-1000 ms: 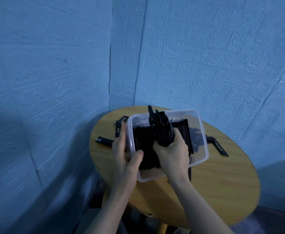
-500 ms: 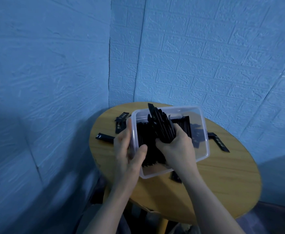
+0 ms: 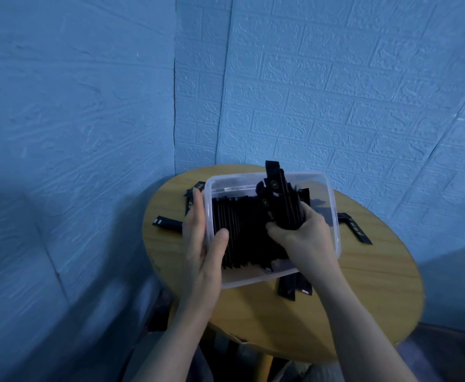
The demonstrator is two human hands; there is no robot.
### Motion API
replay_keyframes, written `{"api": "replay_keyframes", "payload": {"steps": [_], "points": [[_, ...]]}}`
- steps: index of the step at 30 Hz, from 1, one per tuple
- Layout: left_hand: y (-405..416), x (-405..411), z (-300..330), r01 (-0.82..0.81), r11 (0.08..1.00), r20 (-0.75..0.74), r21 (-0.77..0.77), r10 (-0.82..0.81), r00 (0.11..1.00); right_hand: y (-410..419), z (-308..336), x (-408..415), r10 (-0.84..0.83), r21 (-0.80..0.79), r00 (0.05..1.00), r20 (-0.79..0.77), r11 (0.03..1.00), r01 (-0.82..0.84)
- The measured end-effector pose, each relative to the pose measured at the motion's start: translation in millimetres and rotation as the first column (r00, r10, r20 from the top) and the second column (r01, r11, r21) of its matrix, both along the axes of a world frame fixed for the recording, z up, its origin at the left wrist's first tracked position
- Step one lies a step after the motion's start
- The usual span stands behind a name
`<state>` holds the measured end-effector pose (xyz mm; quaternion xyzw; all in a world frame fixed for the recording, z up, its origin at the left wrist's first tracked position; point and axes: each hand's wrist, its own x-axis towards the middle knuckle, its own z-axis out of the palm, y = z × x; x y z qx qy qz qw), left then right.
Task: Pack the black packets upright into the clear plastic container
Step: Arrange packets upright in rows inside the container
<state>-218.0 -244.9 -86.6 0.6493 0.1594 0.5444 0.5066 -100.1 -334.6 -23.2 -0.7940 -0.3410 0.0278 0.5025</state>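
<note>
Right hand (image 3: 305, 238) clutches packets (image 3: 283, 205); left hand (image 3: 201, 244) braces container (image 3: 333, 216)

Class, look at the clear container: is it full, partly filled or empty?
Partly filled. A row of black packets stands along the left of the clear container, while its far right corner is bare. The right hand holds another bundle over it.
</note>
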Motion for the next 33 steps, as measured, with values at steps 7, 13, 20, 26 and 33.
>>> {"api": "replay_keyframes", "payload": {"steps": [7,13,20,26,33], "points": [[2,3,0,0.026,0.999,0.057,0.036,-0.028,0.998,11,5,-1,0.026,-0.143,0.989,0.146,0.990,-0.004],[3,4,-2,0.020,0.998,0.071,0.060,-0.025,0.997,17,-2,-7,-0.066,-0.038,0.961,0.268,0.996,0.079],[6,6,-4,0.023,0.998,0.100,0.055,-0.028,0.995,23,-10,-4,-0.022,-0.111,0.950,0.313,0.992,0.060],[4,5,-4,0.025,0.998,0.084,0.060,-0.030,0.996,3,-14,5,0.001,0.090,0.997,0.083,0.996,-0.008],[4,5,-5,0.037,0.997,0.084,0.072,-0.043,0.996,0,-18,9,0.151,0.091,0.987,-0.047,0.985,-0.146]]}}
